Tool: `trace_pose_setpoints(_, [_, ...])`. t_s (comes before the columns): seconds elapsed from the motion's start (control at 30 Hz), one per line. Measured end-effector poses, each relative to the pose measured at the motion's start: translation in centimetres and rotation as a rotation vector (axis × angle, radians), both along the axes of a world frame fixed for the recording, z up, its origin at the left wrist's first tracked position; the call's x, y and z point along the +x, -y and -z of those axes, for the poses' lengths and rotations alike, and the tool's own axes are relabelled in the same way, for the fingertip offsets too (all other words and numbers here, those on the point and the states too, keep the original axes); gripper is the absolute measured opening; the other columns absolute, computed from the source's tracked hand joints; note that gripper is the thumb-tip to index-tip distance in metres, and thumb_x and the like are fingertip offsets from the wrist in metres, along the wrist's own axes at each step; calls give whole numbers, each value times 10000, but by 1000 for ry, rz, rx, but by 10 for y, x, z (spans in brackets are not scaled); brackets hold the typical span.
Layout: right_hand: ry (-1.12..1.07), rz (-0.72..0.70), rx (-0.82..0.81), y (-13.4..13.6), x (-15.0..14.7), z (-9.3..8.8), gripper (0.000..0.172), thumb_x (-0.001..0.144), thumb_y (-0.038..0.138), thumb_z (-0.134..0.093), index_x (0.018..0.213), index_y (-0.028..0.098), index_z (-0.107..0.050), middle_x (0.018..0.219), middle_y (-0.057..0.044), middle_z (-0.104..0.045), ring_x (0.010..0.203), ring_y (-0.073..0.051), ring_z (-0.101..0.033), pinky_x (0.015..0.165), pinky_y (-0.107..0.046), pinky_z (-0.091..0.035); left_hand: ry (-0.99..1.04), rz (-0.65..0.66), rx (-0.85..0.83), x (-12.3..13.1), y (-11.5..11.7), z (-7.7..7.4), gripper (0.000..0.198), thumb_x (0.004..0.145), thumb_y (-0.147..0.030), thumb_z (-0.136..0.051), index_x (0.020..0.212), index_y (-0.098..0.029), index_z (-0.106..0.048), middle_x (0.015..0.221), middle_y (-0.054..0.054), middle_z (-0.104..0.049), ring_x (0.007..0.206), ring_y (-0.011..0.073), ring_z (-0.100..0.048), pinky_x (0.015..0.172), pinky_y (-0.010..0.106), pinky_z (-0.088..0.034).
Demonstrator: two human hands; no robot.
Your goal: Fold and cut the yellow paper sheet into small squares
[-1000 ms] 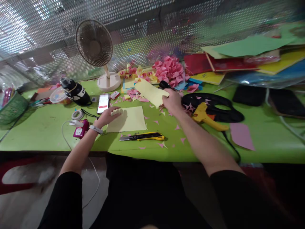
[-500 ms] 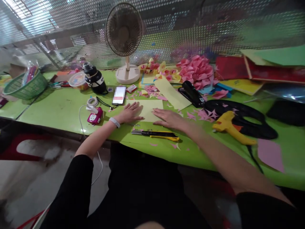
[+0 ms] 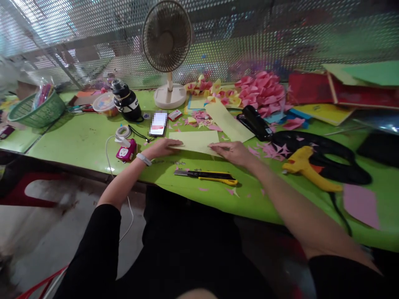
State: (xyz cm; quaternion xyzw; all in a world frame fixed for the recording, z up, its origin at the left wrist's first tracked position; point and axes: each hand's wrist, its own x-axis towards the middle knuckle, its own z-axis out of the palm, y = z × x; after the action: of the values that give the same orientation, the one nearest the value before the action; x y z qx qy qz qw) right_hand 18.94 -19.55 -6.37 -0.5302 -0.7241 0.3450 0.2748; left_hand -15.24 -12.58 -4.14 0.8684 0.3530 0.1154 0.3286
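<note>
One head-worn cam, looking forward and steeply down from above the wearer's black clothing (image 3: 193, 236), which is filling bottom centre, very near the lens. Forearms (image 3: 127, 180) are coming in from the lower left and lower right, with the hands (image 3: 235, 153) sitting mid-frame, near. Table (image 3: 77, 145) is spanning the full width; fan (image 3: 166, 41) and perforated screen (image 3: 249, 45) are standing farther off, up top. Floor (image 3: 43, 232) is showing lower left.

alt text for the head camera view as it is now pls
The left hand and right hand touch a pale yellow sheet at a cluttered green table. A cutter lies in front; a fan and pink paper pile are behind. A yellow glue gun lies to the right.
</note>
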Motion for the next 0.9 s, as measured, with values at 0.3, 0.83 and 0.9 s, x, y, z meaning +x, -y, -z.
trace_pose_setpoints(0.3, [-7,30,-170,13,13,-19,720,792,783,-744,1253,232,-783,1077,-121,-804,822,-287,-730,723,-451,-595,228,-148,-285,-6,3,6,443,870,-586,-730,861,-146,-785,733,16,-696,642,124,-563,585,248,-415])
trace_pose_setpoints(0.83, [106,-21,-303,12,25,-15,746,757,965,-589,734,221,-644,593,10,-586,545,-158,-493,569,-303,-333,-519,-223,405,-10,43,-16,724,1067,-641,-488,1611,-164,-480,1703,162,-417,1599,322,-392,1322,525,-296])
trace_pose_setpoints(0.9, [110,-16,-311,12,23,-17,753,736,971,-601,727,219,-646,594,2,-593,548,-165,-508,569,-307,-348,-429,-288,540,-5,51,-22,736,1094,-632,-412,1631,-130,-439,1696,185,-422,1590,302,-413,1323,506,-310])
